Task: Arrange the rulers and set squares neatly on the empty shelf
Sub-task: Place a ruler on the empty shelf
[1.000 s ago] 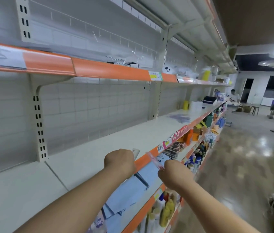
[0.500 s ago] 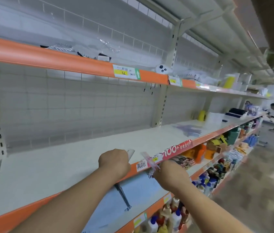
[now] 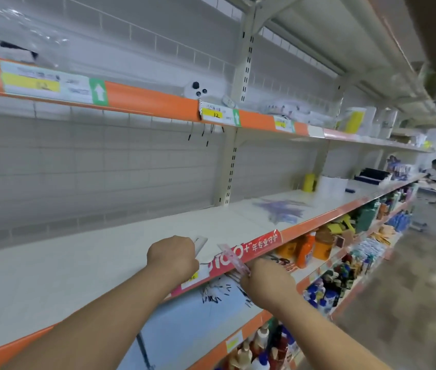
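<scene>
The long white shelf with its orange front edge runs off to the right, bare along most of its length. Further down it lies a loose, blurred heap of purplish flat pieces, likely rulers or set squares, spread untidily near the front. Close by, two bare forearms reach in over the edge. The left hand sits over the board just behind the edge; the right hand hangs just in front of the edge, below a red label strip. The clear ruler shows only as a pale, see-through tip; the pink ruler is a thin, tinted, translucent strip slanting up across the red strip. Since half a second ago both hands have come along the edge to the right, so the pink ruler now crosses the red strip's left end. The left grip is a closed fist round the clear ruler, its tip poking out past the knuckles; the right grip is curled tight, pinching the pink ruler's lower end.
</scene>
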`<state>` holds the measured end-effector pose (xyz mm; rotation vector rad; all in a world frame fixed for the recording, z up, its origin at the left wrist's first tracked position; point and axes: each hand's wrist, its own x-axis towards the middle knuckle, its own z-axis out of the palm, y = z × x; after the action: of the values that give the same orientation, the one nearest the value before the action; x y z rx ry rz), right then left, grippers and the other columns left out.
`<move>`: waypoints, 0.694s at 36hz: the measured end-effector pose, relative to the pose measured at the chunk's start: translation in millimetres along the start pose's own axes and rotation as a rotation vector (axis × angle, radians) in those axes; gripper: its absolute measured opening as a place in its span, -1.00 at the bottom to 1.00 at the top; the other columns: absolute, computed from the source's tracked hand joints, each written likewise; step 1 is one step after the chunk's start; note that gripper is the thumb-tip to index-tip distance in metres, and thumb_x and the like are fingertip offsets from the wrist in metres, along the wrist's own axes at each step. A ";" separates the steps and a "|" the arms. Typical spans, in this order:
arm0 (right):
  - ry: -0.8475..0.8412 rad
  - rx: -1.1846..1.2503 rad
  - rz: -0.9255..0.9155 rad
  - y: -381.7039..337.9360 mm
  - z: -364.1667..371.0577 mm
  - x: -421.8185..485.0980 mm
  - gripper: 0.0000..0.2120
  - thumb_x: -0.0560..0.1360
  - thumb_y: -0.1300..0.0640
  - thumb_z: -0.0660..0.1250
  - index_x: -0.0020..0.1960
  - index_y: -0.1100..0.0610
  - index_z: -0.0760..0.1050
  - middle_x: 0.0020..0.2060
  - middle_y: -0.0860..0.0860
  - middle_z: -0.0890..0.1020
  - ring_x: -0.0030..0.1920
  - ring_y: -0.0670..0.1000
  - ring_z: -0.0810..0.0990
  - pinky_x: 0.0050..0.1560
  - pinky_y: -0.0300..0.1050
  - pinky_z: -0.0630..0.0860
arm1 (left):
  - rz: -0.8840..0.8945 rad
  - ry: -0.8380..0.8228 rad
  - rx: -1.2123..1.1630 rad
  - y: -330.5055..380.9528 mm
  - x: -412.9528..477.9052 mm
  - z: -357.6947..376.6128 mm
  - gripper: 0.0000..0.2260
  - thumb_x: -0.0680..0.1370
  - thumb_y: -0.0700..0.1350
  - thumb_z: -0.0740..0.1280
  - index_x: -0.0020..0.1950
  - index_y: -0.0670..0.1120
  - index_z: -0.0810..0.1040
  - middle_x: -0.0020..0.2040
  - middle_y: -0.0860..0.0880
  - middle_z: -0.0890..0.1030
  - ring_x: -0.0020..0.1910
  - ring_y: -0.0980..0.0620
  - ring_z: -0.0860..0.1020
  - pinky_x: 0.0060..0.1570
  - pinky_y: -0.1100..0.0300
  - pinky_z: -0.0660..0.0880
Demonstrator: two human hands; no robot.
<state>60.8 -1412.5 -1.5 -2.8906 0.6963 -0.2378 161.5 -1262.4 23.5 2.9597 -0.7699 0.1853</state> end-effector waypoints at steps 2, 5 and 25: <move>0.004 0.006 0.009 17.1 1.6 21.6 -0.74 0.53 0.01 0.20 -0.31 0.06 0.34 -0.37 -0.03 0.43 -0.36 0.00 0.43 -0.44 -0.22 0.27 | 0.010 0.009 -0.006 12.6 23.2 5.6 -0.92 0.51 -0.06 0.24 -0.10 -0.04 0.38 -0.24 0.03 0.40 -0.18 -0.03 0.44 -0.21 0.22 0.38; 0.000 -0.002 0.017 39.3 0.9 56.8 -0.69 0.53 0.01 0.20 -0.36 0.04 0.27 -0.41 -0.05 0.38 -0.42 -0.07 0.36 -0.44 -0.21 0.28 | 0.022 0.031 -0.011 29.2 59.4 12.1 -0.92 0.52 -0.06 0.23 -0.11 -0.04 0.37 -0.27 0.04 0.38 -0.19 -0.02 0.44 -0.22 0.22 0.37; -0.032 0.019 -0.162 69.7 -1.1 213.3 -0.82 0.52 0.05 0.17 -0.23 0.09 0.33 -0.25 0.02 0.40 -0.19 0.06 0.43 -0.25 -0.16 0.30 | -0.126 0.019 0.031 65.5 177.2 29.2 -0.91 0.52 -0.09 0.22 -0.17 -0.05 0.36 -0.32 0.06 0.34 -0.20 -0.02 0.44 -0.35 0.23 0.27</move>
<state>217.6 -1572.5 11.2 -2.9281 0.4525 -0.2156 285.8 -1407.6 21.7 3.0179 -0.5814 0.2189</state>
